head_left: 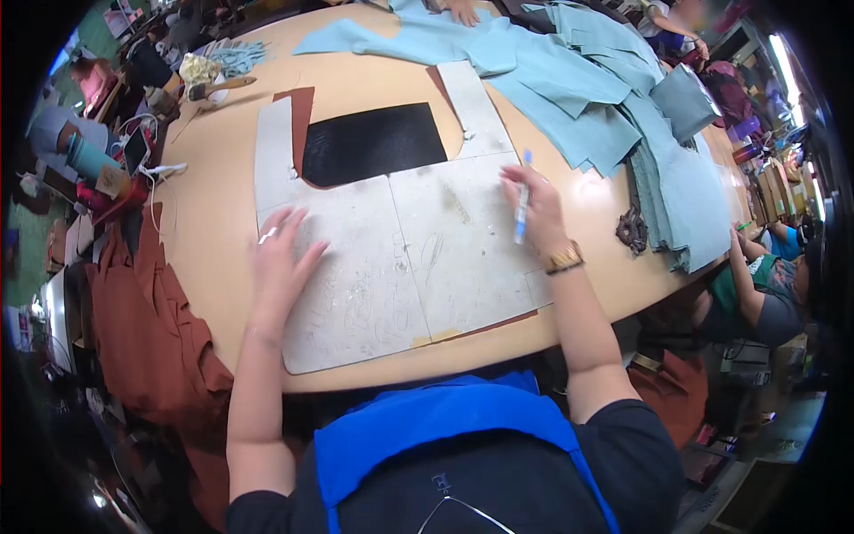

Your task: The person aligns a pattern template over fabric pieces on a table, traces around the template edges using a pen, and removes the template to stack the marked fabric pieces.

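On the pale wooden surface (209, 205), a grey-white U-shaped board (365, 254) already overlies reddish-brown cloth (302, 116) (marking done or left: unclear), left hand (281, 254) over it, fingers apart, right hand (543, 214) with fingers clamped on a blue-and-white pen (521, 214).

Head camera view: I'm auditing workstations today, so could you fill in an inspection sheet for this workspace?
Surface: pale wood-toned table, bare at left, partly covered elsewhere.
Job's things: marked white pattern board over reddish-brown material that shows at its edges; black sheet in the board's cut-out; blue-and-white pen.
Clutter: light-blue fabric across the far and right sides; brush at far left; small dark object at right.
Hands: left hand spread over the board, holding nothing visible, contact unclear; right hand holds the pen.
Cables: white cable at the table's left edge, near a phone; connection unclear.
Surroundings: another person's hand at the far fabric; rust-coloured fabric draped at left.
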Motion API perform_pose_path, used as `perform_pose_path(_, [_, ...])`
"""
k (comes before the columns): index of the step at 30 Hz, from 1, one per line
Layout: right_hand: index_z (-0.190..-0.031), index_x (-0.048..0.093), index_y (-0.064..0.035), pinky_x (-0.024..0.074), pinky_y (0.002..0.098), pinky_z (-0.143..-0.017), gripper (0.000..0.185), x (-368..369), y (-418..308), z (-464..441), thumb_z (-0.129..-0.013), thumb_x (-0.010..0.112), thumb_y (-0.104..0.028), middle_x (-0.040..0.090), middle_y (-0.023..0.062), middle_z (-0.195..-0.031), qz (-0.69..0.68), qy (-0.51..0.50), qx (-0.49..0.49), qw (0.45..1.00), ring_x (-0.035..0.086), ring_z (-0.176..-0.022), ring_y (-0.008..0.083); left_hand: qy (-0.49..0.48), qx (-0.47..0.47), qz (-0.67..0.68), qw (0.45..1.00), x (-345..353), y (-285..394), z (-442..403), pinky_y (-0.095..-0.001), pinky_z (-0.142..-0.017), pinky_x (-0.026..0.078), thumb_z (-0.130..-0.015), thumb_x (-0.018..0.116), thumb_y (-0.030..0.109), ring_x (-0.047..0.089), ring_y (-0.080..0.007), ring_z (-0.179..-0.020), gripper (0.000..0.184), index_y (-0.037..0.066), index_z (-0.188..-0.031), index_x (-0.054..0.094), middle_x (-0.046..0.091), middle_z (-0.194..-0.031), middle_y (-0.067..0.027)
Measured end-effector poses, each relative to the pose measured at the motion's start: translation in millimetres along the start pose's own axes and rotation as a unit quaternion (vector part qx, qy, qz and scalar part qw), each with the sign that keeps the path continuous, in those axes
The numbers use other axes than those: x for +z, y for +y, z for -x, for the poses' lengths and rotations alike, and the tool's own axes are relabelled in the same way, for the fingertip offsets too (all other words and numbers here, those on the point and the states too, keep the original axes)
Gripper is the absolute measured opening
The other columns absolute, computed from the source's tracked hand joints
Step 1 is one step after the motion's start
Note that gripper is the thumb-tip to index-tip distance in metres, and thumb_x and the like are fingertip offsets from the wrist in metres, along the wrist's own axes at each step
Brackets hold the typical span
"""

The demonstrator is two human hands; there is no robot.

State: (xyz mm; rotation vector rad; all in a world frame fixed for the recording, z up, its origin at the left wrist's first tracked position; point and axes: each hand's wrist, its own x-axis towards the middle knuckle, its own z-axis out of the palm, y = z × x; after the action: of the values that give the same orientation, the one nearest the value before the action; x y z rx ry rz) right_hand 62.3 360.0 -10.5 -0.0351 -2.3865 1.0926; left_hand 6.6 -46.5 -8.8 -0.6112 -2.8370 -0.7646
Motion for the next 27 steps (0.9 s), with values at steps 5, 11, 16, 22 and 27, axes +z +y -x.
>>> perform_pose_path(5, [-0.108,0.068,-0.0026,0.0528,0.0341,-0.084,0.03,-53.5,38.6,56.5,-0.082,0.077,-0.013,0.069,0.013,-0.101,0.037,0.01,0.107,0.993,0.065,-0.095,0.027,-0.012,-0.161,-0.082,0.984,-25.4,-24.7,86.3,-0.0598,-0.112,0.021,-0.08,0.072,0.048,0.03,-0.036,-0.142,0.081,0.008,-0.144,0.044,0.037,-0.15,-0.0185])
perform_pose_path(11, [-0.111,0.067,-0.0043,0.0502,0.0326,-0.092,0.036,-53.1,19.3,66.4,-0.078,0.08,-0.012,0.066,0.0112,-0.107,0.062,-0.013,0.07,0.996,0.061,-0.103,0.0215,-0.027,-0.182,-0.132,0.974,-22.0,-12.7,97.3,-0.0642,-0.114,0.014,-0.078,0.07,0.055,0.021,-0.0351,-0.147,0.088,0.012,-0.148,0.039,0.028,-0.156,-0.0171])
perform_pose_path(16, [-0.105,0.069,-0.0047,0.052,0.0344,-0.081,0.035,-55.7,21.0,66.8,-0.073,0.083,-0.014,0.069,0.0087,-0.092,0.049,-0.004,0.007,0.999,0.061,-0.087,0.0233,-0.019,-0.162,-0.159,0.974,-20.6,-9.9,99.9,-0.0619,-0.113,0.018,-0.082,0.069,0.051,0.024,-0.0358,-0.145,0.081,0.013,-0.148,0.04,0.032,-0.154,-0.0177])
perform_pose_path(22, [-0.107,0.069,-0.0048,0.0515,0.0339,-0.084,0.038,-59.6,22.9,65.3,-0.074,0.084,-0.016,0.067,0.0112,-0.096,0.037,-0.028,0.033,0.998,0.062,-0.093,0.0242,-0.016,-0.169,-0.16,0.972,-15.5,-13.5,101.1,-0.0621,-0.114,0.017,-0.082,0.068,0.057,0.022,-0.0351,-0.146,0.084,0.016,-0.149,0.039,0.029,-0.156,-0.0153])
perform_pose_path(27, [-0.108,0.069,-0.0058,0.0515,0.034,-0.085,0.038,-59.5,29.7,66.4,-0.076,0.083,-0.019,0.065,0.0112,-0.098,0.013,-0.03,0.052,0.998,0.063,-0.094,0.0236,-0.013,-0.169,-0.176,0.97,-12.7,-16.4,101.0,-0.0621,-0.114,0.017,-0.082,0.067,0.057,0.023,-0.0347,-0.146,0.083,0.015,-0.148,0.039,0.031,-0.155,-0.0159])
